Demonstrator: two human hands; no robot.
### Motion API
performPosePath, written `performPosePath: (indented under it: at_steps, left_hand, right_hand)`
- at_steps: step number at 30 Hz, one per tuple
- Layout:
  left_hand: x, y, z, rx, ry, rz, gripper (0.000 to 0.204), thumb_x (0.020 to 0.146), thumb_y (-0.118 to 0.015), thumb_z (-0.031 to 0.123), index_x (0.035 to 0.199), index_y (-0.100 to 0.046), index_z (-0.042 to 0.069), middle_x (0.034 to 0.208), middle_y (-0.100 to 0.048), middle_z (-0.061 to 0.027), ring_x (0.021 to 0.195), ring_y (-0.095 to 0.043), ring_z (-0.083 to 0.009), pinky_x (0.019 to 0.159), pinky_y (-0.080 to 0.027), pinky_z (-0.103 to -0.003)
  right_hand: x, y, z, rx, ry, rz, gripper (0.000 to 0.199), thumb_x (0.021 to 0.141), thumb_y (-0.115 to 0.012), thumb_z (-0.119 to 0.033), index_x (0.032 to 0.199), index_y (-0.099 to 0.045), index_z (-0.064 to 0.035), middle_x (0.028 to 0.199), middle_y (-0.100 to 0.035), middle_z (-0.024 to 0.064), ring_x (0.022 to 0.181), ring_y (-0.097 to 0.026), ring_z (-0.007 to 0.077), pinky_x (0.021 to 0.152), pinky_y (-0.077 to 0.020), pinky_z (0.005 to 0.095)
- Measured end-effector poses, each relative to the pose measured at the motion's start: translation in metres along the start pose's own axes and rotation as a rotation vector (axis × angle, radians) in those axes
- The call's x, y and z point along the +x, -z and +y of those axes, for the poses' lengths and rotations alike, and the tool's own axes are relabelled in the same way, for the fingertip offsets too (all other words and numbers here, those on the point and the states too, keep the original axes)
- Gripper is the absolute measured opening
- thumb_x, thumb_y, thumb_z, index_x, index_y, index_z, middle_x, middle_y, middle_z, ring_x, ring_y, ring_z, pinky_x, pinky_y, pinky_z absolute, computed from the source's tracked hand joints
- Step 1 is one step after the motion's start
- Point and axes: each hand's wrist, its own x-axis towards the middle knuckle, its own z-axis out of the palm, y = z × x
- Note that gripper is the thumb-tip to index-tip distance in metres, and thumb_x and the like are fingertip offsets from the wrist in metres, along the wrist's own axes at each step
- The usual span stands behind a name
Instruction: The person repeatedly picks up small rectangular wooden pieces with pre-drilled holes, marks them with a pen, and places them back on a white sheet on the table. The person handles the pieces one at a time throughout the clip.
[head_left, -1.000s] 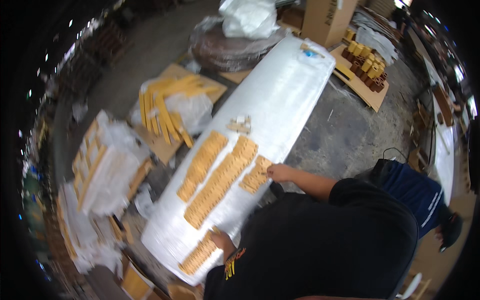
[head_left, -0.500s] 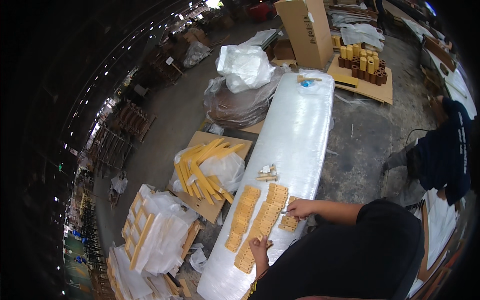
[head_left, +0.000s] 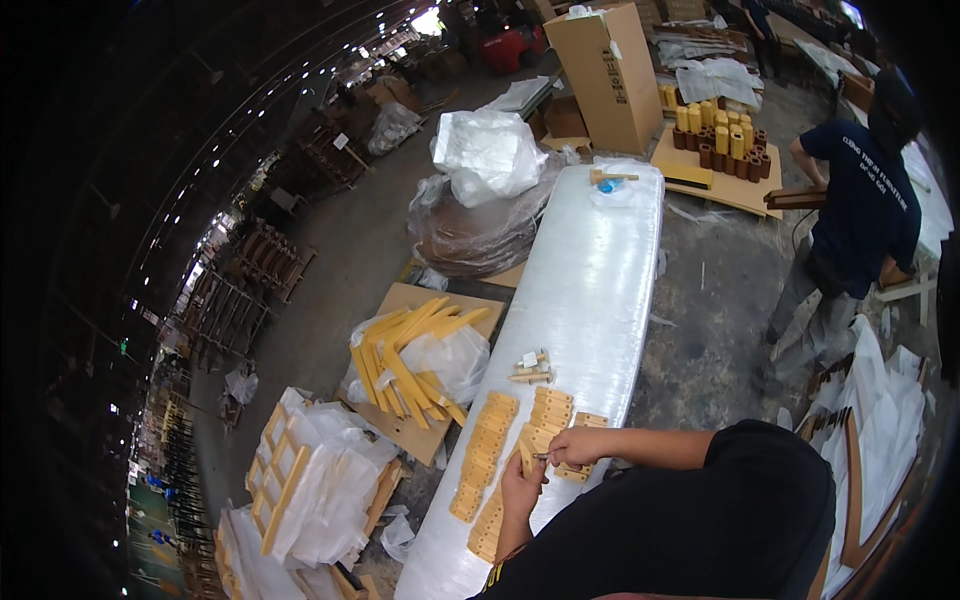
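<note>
My left hand (head_left: pixel 519 490) is closed on a small wooden block (head_left: pixel 527 460), with its thumb and fingers around the lower end. My right hand (head_left: pixel 577 447) pinches a slim, dark metal-looking tool (head_left: pixel 541 456) whose tip reaches the block; its exact kind is too small to tell. Under and beside my hands, small drilled wooden blocks lie in a left row (head_left: pixel 484 450), a middle row (head_left: pixel 551 408) and a shorter right group (head_left: pixel 592 420). They rest on a long, plastic-wrapped work surface (head_left: pixel 590 290). Beyond the rows lie a few wooden pieces with rods (head_left: pixel 531 377).
Yellow curved wooden parts (head_left: pixel 400 365) and wrapped frames (head_left: pixel 325 470) stand at left. A mallet-like wooden tool (head_left: pixel 610 178) lies at the far end, near a tall carton (head_left: pixel 606 75) and yellow-and-brown blocks (head_left: pixel 725 135). A co-worker (head_left: pixel 860 200) stands at right with a brown board (head_left: pixel 797 198).
My right hand has moved left with the tool, and my left hand has lifted a block to meet it. The co-worker now stands more upright with a brown board.
</note>
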Motion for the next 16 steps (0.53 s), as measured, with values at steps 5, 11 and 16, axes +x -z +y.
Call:
performPosePath:
  at_steps: [5, 11, 16]
  left_hand:
    - [-0.009, -0.002, -0.005, 0.328, -0.158, 0.068, 0.036, 0.094, -0.068, 0.006, 0.128, -0.06, -0.001, 0.094, -0.07, -0.0055, 0.069, -0.065, -0.0107, 0.057, -0.05, -0.026]
    - [-0.003, 0.006, -0.001, 0.04, -0.114, 0.094, 0.041, 0.094, -0.067, 0.007, 0.133, -0.058, 0.0, 0.096, -0.071, -0.0071, 0.072, -0.066, -0.0127, 0.062, -0.053, -0.026]
    - [-0.002, 0.017, -0.025, 0.296, -0.394, 0.142, 0.056, 0.095, -0.068, 0.006, 0.148, -0.05, 0.004, 0.104, -0.071, -0.0085, 0.083, -0.067, -0.0143, 0.071, -0.055, -0.027]
  right_hand:
    - [0.001, -0.008, -0.002, -0.041, -0.125, -0.052, 0.026, 0.098, -0.051, -0.023, 0.102, -0.069, -0.0052, 0.065, -0.066, 0.0057, 0.05, -0.055, 0.0142, 0.047, -0.0433, 0.0324]
    - [0.019, -0.004, -0.002, 0.532, -0.11, -0.191, 0.026, 0.101, -0.051, -0.023, 0.1, -0.069, -0.004, 0.057, -0.053, 0.0026, 0.037, -0.041, 0.0086, 0.036, -0.0299, 0.0265]
    - [0.025, -0.018, -0.008, -0.024, -0.075, -0.048, 0.027, 0.103, -0.051, -0.028, 0.106, -0.069, -0.0078, 0.059, -0.058, 0.0036, 0.04, -0.044, 0.0123, 0.037, -0.0338, 0.0296]
